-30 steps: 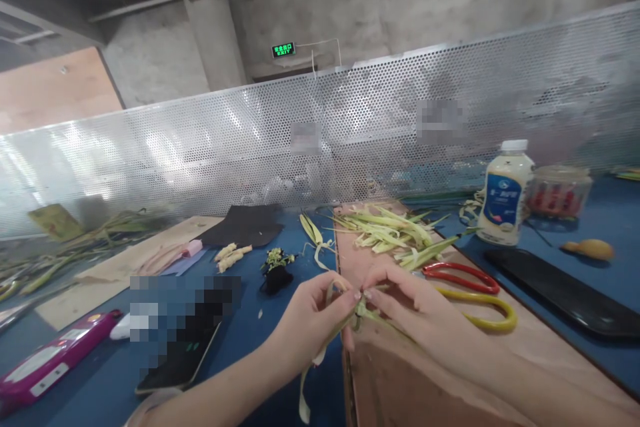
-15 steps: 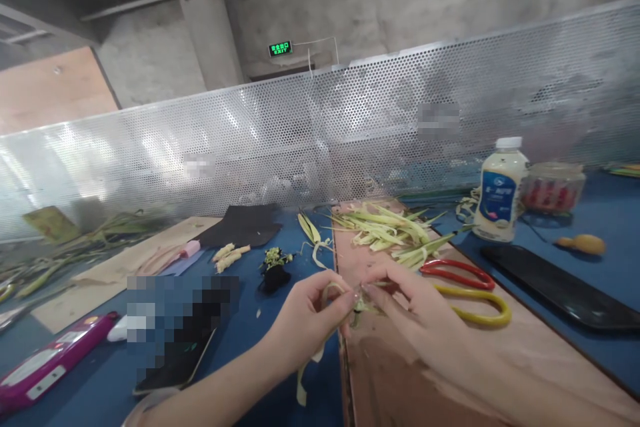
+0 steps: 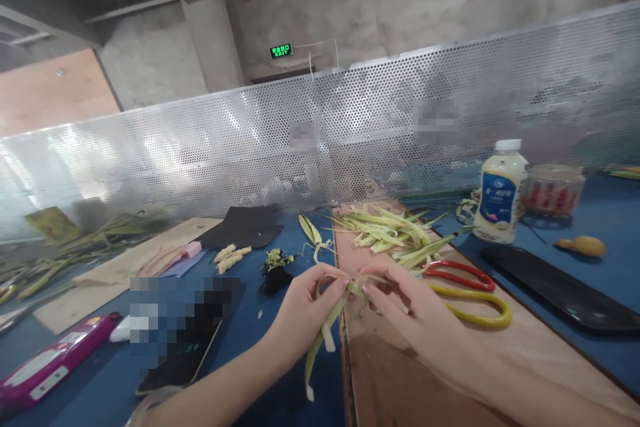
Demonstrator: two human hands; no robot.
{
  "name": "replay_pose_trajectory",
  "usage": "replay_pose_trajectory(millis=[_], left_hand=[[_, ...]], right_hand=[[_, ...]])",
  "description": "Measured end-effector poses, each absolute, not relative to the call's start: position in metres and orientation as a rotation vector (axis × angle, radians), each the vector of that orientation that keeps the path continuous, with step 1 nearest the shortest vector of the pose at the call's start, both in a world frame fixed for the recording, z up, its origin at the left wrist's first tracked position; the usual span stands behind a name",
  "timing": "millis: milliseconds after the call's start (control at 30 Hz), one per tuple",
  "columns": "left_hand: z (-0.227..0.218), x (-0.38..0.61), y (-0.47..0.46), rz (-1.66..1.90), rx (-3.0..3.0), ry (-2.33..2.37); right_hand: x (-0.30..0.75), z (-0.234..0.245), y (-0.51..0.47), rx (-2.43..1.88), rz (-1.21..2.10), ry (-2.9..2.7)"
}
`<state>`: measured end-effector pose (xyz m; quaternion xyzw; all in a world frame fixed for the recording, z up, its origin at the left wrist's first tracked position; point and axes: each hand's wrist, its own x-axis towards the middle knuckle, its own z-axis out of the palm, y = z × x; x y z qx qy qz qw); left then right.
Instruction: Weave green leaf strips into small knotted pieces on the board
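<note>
Between my two hands is a pale green leaf strip (image 3: pixel 320 350), pinched and looped near the fingertips. My left hand (image 3: pixel 310 303) is closed on it with thumb and forefinger, and the strip's free ends hang down below the fingers. My right hand (image 3: pixel 403 297) is closed on the knotted part of the same strip, thumb against forefinger. The exact shape of the knot is partly hidden by the fingertips. Just beyond the hands lies a pile of similar pale leaf strips (image 3: pixel 387 227) on the wooden board (image 3: pixel 400 373). Scissors with red and yellow handles (image 3: pixel 483 307) rest beside my right hand.
Left on the blue cloth (image 3: pixel 280 380) are a phone (image 3: pixel 180 353), a magenta device (image 3: pixel 60 360), small woven pieces (image 3: pixel 233 257) and a black bundle (image 3: pixel 275 277). To the right stand a white bottle (image 3: pixel 497 197), a jar (image 3: pixel 555 193) and a black case (image 3: pixel 555 290). A perforated metal screen (image 3: pixel 225 147) runs behind.
The strip's hanging ends have swung and spread below my left hand, showing more of their length. Both hands stay close together in nearly the same place.
</note>
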<state>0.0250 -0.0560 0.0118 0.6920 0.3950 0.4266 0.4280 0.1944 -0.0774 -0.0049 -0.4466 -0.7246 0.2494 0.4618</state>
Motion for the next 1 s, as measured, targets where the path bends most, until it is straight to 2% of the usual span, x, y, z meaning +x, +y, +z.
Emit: replay_pose_trajectory(millis=[400, 1000], left_hand=[[0.0068, 0.0275, -0.0595, 0.921, 1.621, 0.93], [0.0048, 0.0288, -0.0555, 1.008, 1.538, 0.733]], right_hand=[[0.1897, -0.0018, -0.0796, -1.096, 0.744, -1.836], [0.1891, -0.0053, -0.0779, -1.083, 0.743, -1.813]])
